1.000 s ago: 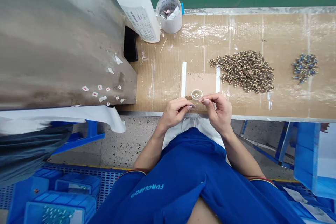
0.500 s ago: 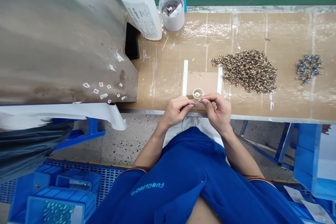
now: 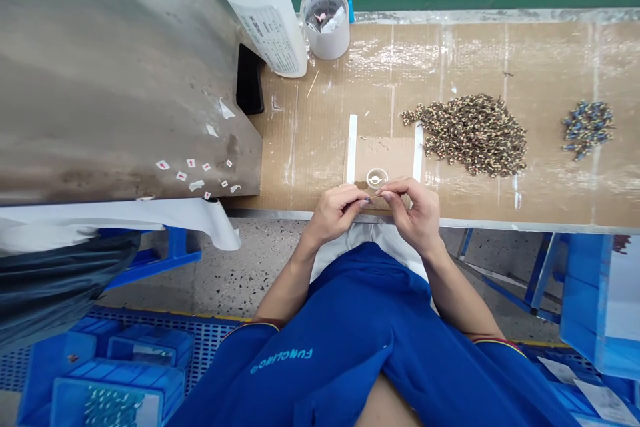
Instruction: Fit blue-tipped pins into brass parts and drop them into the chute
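Right hand (image 3: 414,213) has just edged in toward left hand (image 3: 336,213), gap between fingertips now narrower, so the close two-handed work on the small bluish part (image 3: 370,200) looks mid-step. Left fingers are pinched on that part near the centre of the frame, over the worktop (image 3: 310,147) near its lower edge; right fingers also pinched narrow, can't tell on what. Clear round dish (image 3: 368,178) sits just above the fingertips, brown pile (image 3: 475,137) right of centre, blue pile (image 3: 587,128) far right, both piles unchanged
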A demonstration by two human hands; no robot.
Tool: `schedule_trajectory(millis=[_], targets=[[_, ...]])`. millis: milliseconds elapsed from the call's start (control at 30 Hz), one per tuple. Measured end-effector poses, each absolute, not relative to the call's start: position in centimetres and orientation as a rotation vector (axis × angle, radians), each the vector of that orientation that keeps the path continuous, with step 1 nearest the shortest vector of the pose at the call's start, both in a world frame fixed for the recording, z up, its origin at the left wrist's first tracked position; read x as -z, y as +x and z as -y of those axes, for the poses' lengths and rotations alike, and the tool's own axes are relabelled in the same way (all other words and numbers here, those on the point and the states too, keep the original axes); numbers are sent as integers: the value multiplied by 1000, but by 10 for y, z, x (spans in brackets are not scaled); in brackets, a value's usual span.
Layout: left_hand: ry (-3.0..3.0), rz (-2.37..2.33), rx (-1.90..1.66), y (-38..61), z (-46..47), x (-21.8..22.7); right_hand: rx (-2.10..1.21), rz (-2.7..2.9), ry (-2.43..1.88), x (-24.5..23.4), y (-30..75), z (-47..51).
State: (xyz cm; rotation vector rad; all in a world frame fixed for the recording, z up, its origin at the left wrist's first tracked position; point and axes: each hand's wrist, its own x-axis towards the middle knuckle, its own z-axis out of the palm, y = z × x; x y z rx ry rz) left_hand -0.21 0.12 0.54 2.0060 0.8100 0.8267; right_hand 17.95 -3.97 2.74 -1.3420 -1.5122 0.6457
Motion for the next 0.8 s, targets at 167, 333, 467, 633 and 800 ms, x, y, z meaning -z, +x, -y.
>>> schedule_trajectory(millis=[167, 333, 467, 633, 800], targets=[[1990, -817, -824, -3, -1, -7, -683, 1392, -1340, -24, 183, 40], [1968, -833, -817, -4, 0, -7, -585, 1230, -1376, -14, 192, 34], [1957, -834, -836, -4, 0, -7, -474, 1353, -1341, -11, 196, 27], [1960, -831, -838, -3, -1, -8, -479, 1528, -1392, -9, 192, 27], [1965, -824, -857, -2, -1, -8, -521, 1614, -1386, -10, 193, 26]])
